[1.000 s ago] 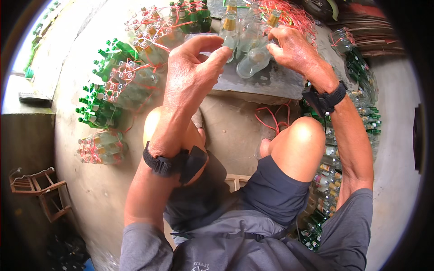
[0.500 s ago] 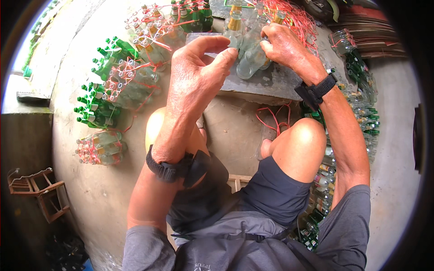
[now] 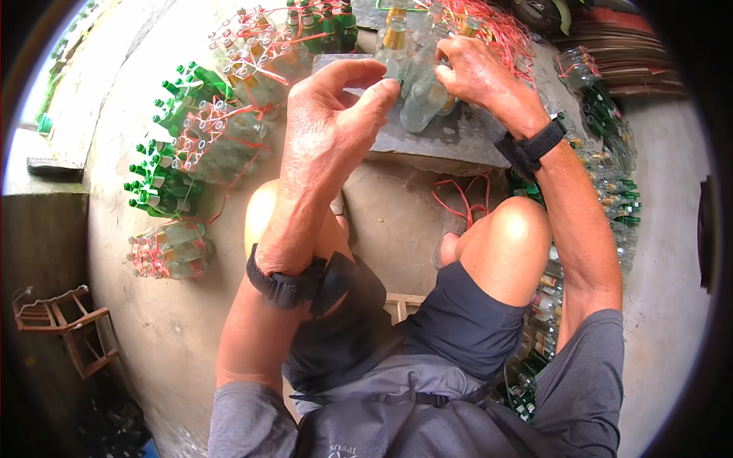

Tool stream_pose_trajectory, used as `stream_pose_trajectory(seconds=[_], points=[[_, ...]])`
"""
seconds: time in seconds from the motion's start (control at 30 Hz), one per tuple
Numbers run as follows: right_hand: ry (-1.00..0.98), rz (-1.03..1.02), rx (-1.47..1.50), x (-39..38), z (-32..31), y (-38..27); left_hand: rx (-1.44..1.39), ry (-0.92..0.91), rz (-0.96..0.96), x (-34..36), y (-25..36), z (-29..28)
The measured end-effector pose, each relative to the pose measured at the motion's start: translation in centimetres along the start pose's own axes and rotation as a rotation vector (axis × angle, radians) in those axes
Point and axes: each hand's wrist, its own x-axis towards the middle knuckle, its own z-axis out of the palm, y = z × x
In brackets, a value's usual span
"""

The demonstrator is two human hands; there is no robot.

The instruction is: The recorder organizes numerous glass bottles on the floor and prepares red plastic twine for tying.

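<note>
Several clear glass bottles (image 3: 418, 111) stand close together on a grey stone slab (image 3: 466, 146) in front of me. Some have gold foil round their necks. At the left of this cluster is my left hand (image 3: 332, 99), its index finger and thumb curved with a small gap between their tips and nothing visible in it. Its other fingers are mostly hidden. My right hand (image 3: 485, 76) is at the right side of the bottles, fingers curled in toward the thumb. Whatever it pinches is hidden. Each wrist wears a black strap.
Bundles of green bottles (image 3: 164, 179) and clear bottles (image 3: 172, 248), tied with red string, stand on the left floor. Loose red string (image 3: 496, 34) lies behind the slab. More bottles (image 3: 546, 301) line my right side. A small wooden stool (image 3: 69, 320) is at far left.
My right hand has shifted slightly to the left and its fingers have moved a little beside the bottles. The left hand stays almost still.
</note>
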Motion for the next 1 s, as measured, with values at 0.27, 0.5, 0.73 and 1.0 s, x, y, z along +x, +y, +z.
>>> stream_pose_trajectory(seconds=[0.27,0.5,0.73,1.0], points=[[0.069,-0.005,-0.026,0.0,1.4,0.8,-0.019,-0.002,-0.05,0.0,-0.1,0.3],[0.081,0.016,0.038,-0.4,1.8,1.1,-0.043,0.026,-0.031,0.1,-0.3,1.0],[0.091,0.022,0.053,-2.6,-1.1,2.4,-0.001,0.008,-0.115,0.1,0.1,1.8],[-0.028,0.285,0.246,-15.5,-7.6,6.6,0.081,0.022,-0.129,0.7,-1.0,2.1]])
